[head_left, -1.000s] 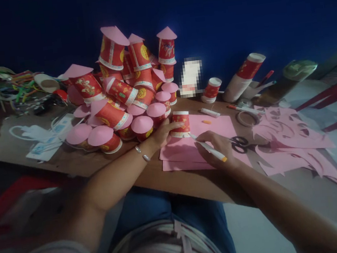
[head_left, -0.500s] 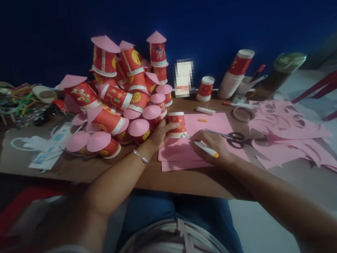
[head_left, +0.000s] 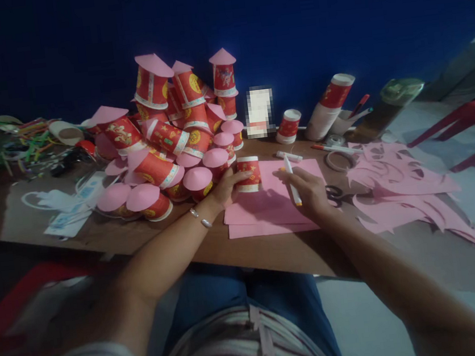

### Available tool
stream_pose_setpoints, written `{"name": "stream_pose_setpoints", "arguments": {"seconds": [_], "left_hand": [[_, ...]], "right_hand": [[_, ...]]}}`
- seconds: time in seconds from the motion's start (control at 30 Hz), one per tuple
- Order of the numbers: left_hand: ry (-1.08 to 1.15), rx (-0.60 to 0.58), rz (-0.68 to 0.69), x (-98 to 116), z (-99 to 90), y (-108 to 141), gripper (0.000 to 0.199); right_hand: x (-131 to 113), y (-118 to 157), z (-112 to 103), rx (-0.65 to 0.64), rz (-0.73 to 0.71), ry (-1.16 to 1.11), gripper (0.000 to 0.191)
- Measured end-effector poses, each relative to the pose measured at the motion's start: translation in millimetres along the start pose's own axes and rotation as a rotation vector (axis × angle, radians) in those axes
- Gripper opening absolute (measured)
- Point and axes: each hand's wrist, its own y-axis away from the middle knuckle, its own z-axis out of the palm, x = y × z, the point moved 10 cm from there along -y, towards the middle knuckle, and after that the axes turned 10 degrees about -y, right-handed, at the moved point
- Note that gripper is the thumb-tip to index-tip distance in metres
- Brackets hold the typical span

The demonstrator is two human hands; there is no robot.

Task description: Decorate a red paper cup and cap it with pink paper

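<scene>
My left hand [head_left: 226,191] is closed round the side of a red paper cup [head_left: 248,175] with gold marks. The cup stands on stacked sheets of pink paper [head_left: 253,222]. To its right, my right hand [head_left: 311,191] grips a white marker [head_left: 292,182] with an orange end, its tip pointing up and away from the cup. The fingertips of that hand are at a small orange cap [head_left: 282,169] on the paper; whether they pinch it I cannot tell. Black-handled scissors [head_left: 333,193] lie partly hidden behind my right hand.
Red cups with pink cone tops [head_left: 197,178] are piled on the left. A power strip [head_left: 66,212] and tangled craft bits [head_left: 27,139] lie beyond. On the right are a tape roll [head_left: 339,161], pink paper scraps [head_left: 400,179], stacked cups [head_left: 332,101] and a single cup [head_left: 289,126].
My right hand has moved away from the cup's lower edge, up and right to the orange cap. The marker has swung from slanting to nearly upright. My left hand still holds the cup.
</scene>
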Motion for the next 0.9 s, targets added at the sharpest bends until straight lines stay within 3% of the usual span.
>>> {"name": "stream_pose_setpoints", "arguments": {"seconds": [0.1, 0.23, 0.43, 0.63, 0.9], "left_hand": [[0.012, -0.001, 0.015, 0.4, -1.1, -0.5, 0.04], [0.006, -0.012, 0.017, 0.8, 2.0, 0.5, 0.04], [-0.025, -0.016, 0.03, 2.3, 3.5, 3.4, 0.039], [-0.019, -0.056, 0.031, 1.0, 3.8, 3.1, 0.037], [-0.039, -0.091, 0.005, -0.6, 7.2, 6.5, 0.044]], "right_hand": [[22.0, -2.6, 0.4, -0.002, 0.059, 0.137, 0.028], [44.0, -3.2, 13.7, -0.105, 0.096, 0.225, 0.027], [58.9, 3.7, 34.9, -0.245, 0.126, 0.238, 0.033], [61.2, 6.2, 37.3, -0.234, 0.131, 0.241, 0.03], [35.6, 7.6, 33.1, -0.127, 0.115, 0.016, 0.038]]}}
